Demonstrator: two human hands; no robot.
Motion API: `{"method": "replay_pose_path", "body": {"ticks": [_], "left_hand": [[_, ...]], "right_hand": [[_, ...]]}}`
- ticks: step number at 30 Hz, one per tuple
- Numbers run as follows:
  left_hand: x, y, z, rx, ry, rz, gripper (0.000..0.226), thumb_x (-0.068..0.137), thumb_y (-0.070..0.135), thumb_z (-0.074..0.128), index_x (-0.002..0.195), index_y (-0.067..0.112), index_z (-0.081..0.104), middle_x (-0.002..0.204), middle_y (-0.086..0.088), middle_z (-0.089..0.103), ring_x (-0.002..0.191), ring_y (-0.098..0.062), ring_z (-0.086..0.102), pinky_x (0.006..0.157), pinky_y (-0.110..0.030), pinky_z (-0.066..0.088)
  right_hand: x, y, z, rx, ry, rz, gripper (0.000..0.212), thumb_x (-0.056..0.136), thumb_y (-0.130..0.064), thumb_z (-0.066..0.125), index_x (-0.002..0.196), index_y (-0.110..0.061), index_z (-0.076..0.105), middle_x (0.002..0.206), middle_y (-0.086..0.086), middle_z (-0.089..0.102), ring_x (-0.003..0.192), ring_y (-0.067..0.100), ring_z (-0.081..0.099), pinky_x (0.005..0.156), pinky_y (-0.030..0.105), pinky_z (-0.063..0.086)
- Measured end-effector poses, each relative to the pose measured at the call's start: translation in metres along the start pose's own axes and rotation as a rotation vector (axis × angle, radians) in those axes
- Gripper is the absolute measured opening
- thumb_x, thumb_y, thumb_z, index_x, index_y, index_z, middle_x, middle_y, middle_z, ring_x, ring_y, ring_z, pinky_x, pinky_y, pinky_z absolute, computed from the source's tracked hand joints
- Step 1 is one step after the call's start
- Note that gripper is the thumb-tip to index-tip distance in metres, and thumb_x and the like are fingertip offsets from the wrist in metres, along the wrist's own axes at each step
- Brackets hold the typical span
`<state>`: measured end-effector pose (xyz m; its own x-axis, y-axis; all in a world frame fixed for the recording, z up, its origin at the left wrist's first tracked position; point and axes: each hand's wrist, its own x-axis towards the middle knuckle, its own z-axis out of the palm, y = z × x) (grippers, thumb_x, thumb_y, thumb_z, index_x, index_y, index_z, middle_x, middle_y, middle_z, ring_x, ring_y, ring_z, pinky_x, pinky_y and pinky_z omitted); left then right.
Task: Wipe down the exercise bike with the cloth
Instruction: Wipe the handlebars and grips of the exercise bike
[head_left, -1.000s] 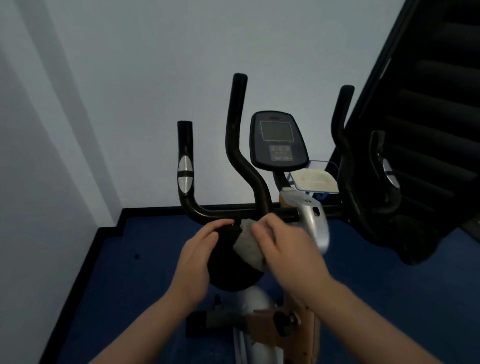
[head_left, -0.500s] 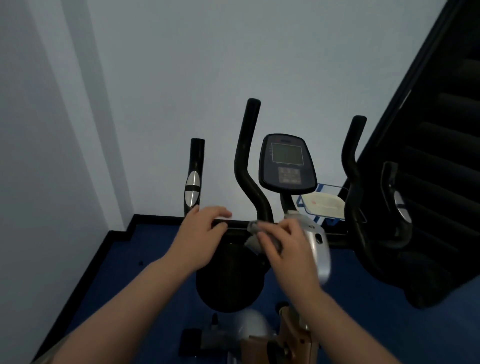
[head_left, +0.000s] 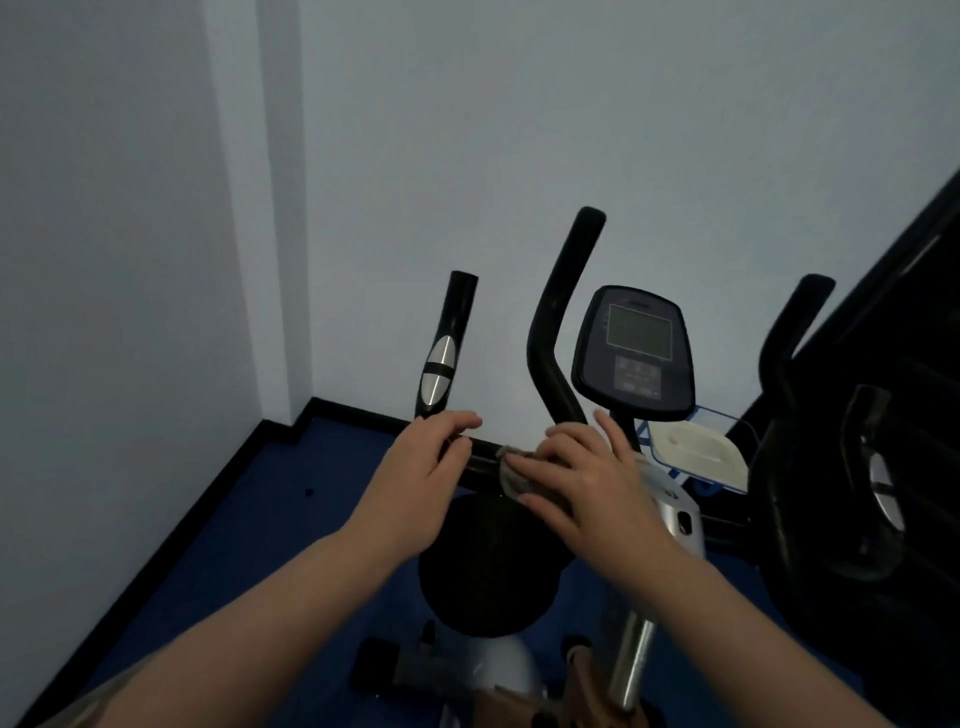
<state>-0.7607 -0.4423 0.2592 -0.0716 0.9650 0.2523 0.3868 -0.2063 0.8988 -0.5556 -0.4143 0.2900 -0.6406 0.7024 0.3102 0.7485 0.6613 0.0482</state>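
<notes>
We can read no text anywhere. The exercise bike's console (head_left: 635, 353) has a grey screen and a panel of buttons beneath it, but any marks there are too blurred for us to make out. The silver housing (head_left: 675, 512) under it bears a dark mark we cannot decipher.

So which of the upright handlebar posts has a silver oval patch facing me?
The short post farthest left, just above the left hand; the taller curved post beside it is plain black.
</notes>
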Motion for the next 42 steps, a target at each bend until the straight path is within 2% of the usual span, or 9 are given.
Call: {"method": "replay_pose_path", "body": {"ticks": [4,11,14,18,25,28,32,38,42], "left_hand": [[-0.001,0.004,-0.001,0.057,-0.018,-0.008,0.031,0.101,0.023,0.045,0.130,0.031,0.054,0.123,0.012,0.056,0.116,-0.003,0.050,0.101,-0.027,0.041],[-0.001,0.007,-0.002,0.113,-0.046,-0.028,0.033,0.102,0.024,0.043,0.133,0.030,0.052,0.126,0.011,0.054,0.122,-0.006,0.046,0.107,-0.032,0.039],[-0.002,0.007,-0.002,0.121,-0.041,-0.013,0.033,0.101,0.024,0.043,0.132,0.029,0.052,0.117,0.019,0.052,0.116,-0.001,0.046,0.104,-0.027,0.039],[0.002,0.005,-0.003,0.153,-0.029,0.033,0.033,0.099,0.026,0.046,0.131,0.028,0.054,0.114,0.018,0.054,0.115,-0.003,0.046,0.101,-0.026,0.039],[0.028,-0.011,-0.036,0.399,-0.116,0.380,0.032,0.098,0.023,0.054,0.129,0.021,0.058,0.137,0.011,0.053,0.132,-0.002,0.039,0.112,-0.024,0.030],[0.046,-0.027,-0.052,0.418,-0.267,0.425,0.041,0.101,0.030,0.047,0.141,0.021,0.048,0.154,0.013,0.033,0.145,0.002,0.014,0.119,-0.027,0.015],[0.061,-0.046,-0.062,0.478,-0.408,0.537,0.046,0.105,0.034,0.031,0.150,0.025,0.031,0.160,0.016,0.017,0.148,-0.003,0.004,0.122,-0.034,0.007],[0.090,-0.054,-0.073,0.602,-0.469,0.660,0.048,0.105,0.042,0.024,0.152,0.034,0.023,0.160,0.022,0.008,0.149,-0.006,0.000,0.121,-0.032,0.001],[0.109,-0.054,-0.075,0.578,-0.486,0.718,0.050,0.103,0.046,0.025,0.152,0.032,0.026,0.161,0.018,0.011,0.149,-0.007,0.000,0.121,-0.031,-0.001]], "right_hand": [[0.036,-0.016,-0.003,0.034,-0.144,0.010,0.038,0.093,-0.049,0.051,0.127,-0.035,0.060,0.106,-0.008,0.057,0.106,0.011,0.053,0.116,0.031,0.017],[0.014,0.011,-0.006,0.056,-0.180,-0.129,0.046,0.092,-0.043,0.052,0.136,-0.030,0.053,0.113,-0.006,0.057,0.109,0.012,0.052,0.120,0.037,0.015],[0.027,-0.001,0.000,0.030,-0.168,-0.096,0.043,0.090,-0.041,0.060,0.131,-0.027,0.058,0.107,-0.003,0.057,0.100,0.017,0.054,0.102,0.032,0.035],[0.054,-0.018,0.002,0.100,-0.245,-0.086,0.039,0.093,-0.051,0.052,0.121,-0.025,0.060,0.108,-0.002,0.050,0.097,0.017,0.050,0.072,0.027,0.030],[0.038,0.006,-0.007,-0.006,-0.313,-0.124,0.048,0.093,-0.053,0.048,0.138,-0.034,0.048,0.114,-0.006,0.047,0.104,0.012,0.044,0.084,0.026,0.029],[0.053,-0.012,0.003,0.015,-0.331,-0.072,0.042,0.093,-0.055,0.048,0.120,-0.026,0.062,0.100,-0.007,0.041,0.100,0.014,0.045,0.077,0.025,0.025],[0.079,-0.032,0.012,0.455,-0.476,0.159,0.036,0.094,-0.050,0.051,0.097,-0.016,0.064,0.099,-0.001,0.046,0.091,0.014,0.049,0.083,0.030,0.040],[0.061,-0.022,0.008,0.454,-0.557,0.248,0.050,0.091,-0.053,0.054,0.137,-0.034,0.047,0.108,-0.016,0.037,0.104,0.002,0.044,0.095,0.022,0.037],[0.088,-0.056,0.013,0.295,-0.588,0.289,0.031,0.098,-0.050,0.043,0.108,-0.021,0.050,0.099,-0.003,0.041,0.095,0.016,0.047,0.080,0.032,0.037]]}}
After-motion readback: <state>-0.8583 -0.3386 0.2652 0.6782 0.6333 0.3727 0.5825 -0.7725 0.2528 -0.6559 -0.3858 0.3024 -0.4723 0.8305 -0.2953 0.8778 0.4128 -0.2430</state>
